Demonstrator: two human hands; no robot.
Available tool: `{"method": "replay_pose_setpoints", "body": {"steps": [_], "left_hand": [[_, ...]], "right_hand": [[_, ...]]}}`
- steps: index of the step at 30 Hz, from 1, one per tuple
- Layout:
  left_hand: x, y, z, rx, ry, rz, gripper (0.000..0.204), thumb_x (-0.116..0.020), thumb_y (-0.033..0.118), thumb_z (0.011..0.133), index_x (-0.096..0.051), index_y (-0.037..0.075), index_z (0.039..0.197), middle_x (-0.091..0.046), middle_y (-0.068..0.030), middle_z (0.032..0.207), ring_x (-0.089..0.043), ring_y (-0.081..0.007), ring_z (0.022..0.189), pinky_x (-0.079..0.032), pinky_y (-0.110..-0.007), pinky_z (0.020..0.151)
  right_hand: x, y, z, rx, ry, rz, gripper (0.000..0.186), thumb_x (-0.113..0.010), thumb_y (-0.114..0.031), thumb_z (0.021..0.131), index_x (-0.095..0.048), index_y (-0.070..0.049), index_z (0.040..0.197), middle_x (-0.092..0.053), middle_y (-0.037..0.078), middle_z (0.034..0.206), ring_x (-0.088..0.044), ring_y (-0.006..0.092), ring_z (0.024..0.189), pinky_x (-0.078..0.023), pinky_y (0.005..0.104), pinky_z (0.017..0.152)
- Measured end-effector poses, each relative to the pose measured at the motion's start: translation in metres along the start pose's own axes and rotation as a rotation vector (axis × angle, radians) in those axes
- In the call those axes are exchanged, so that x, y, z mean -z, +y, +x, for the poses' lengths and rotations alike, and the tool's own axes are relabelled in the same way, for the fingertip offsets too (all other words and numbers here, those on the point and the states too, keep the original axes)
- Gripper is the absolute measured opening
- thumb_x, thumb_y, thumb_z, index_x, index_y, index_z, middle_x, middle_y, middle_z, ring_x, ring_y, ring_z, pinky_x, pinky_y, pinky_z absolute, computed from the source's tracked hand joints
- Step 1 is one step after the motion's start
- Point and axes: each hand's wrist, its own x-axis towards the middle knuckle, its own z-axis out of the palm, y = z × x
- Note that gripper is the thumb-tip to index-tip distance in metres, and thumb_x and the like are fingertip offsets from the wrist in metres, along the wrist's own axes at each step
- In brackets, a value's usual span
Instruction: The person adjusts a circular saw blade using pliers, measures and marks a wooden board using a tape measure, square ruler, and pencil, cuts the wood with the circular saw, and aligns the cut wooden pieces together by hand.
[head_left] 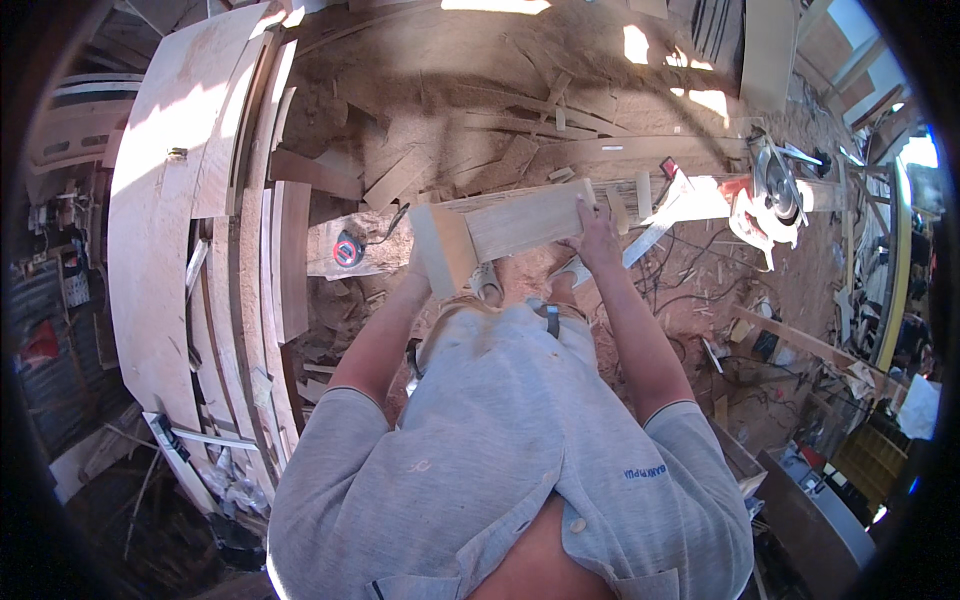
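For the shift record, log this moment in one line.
left hand: on short board; right hand: holding long board; tape measure: left of both boards

Dusty brown floor (400,75), strewn wood scraps (398,178), bright sunlight patches (635,43).

- Sunlight bleaches patches on the pale board (160,235) at left and the ground (655,100) at upper right.
- Lower left sinks into dark shadow.
- Straight edges bow toward black corners.

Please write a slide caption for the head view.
Both hands hold wooden boards above scrap-strewn ground, a tape measure and circular saw nearby.
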Motion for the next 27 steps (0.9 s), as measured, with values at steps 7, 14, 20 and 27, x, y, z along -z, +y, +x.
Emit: {"method": "replay_pose_setpoints", "body": {"steps": [7, 14, 20, 27], "left_hand": [[-0.013, 0.014, 0.012, 0.872, 0.435, -1.513, 0.05, -0.051, 0.054, 0.111, -0.065, 0.014, 0.136, -0.076, -0.0096, 0.122, -0.073, -0.031, 0.11, -0.061, -0.051, 0.098], [-0.014, 0.011, 0.006, 0.462, 0.312, -0.783, 0.049, -0.05, 0.055, 0.112, -0.065, 0.015, 0.137, -0.076, -0.0082, 0.123, -0.072, -0.0289, 0.11, -0.061, -0.047, 0.097], [-0.013, 0.015, 0.014, 0.554, 0.274, -0.943, 0.054, -0.047, 0.062, 0.112, -0.065, 0.018, 0.137, -0.076, -0.0055, 0.124, -0.071, -0.0258, 0.113, -0.06, -0.044, 0.099], [-0.009, 0.019, 0.013, 0.593, 0.214, -1.022, 0.054, -0.045, 0.062, 0.112, -0.065, 0.019, 0.138, -0.076, -0.0054, 0.125, -0.071, -0.0261, 0.114, -0.059, -0.044, 0.101]], "right_hand": [[0.005, -0.005, 0.0, 0.009, -0.014, 0.014, 0.101, -0.097, -0.033, 0.077, -0.049, -0.018, 0.164, -0.051, 0.02, 0.148, -0.052, 0.0416, 0.137, -0.049, 0.0499, 0.117], [0.007, -0.006, 0.001, 0.008, -0.027, 0.022, 0.101, -0.097, -0.032, 0.077, -0.049, -0.018, 0.164, -0.051, 0.021, 0.148, -0.052, 0.0426, 0.138, -0.048, 0.0504, 0.117], [-0.001, 0.003, 0.001, 0.032, -0.005, 0.025, 0.102, -0.097, -0.04, 0.076, -0.05, -0.017, 0.164, -0.05, 0.021, 0.148, -0.051, 0.0424, 0.135, -0.047, 0.0505, 0.118], [0.002, 0.001, 0.0, 0.024, -0.005, 0.038, 0.101, -0.097, -0.036, 0.075, -0.051, -0.017, 0.163, -0.051, 0.021, 0.148, -0.051, 0.043, 0.136, -0.047, 0.0507, 0.118]]}}
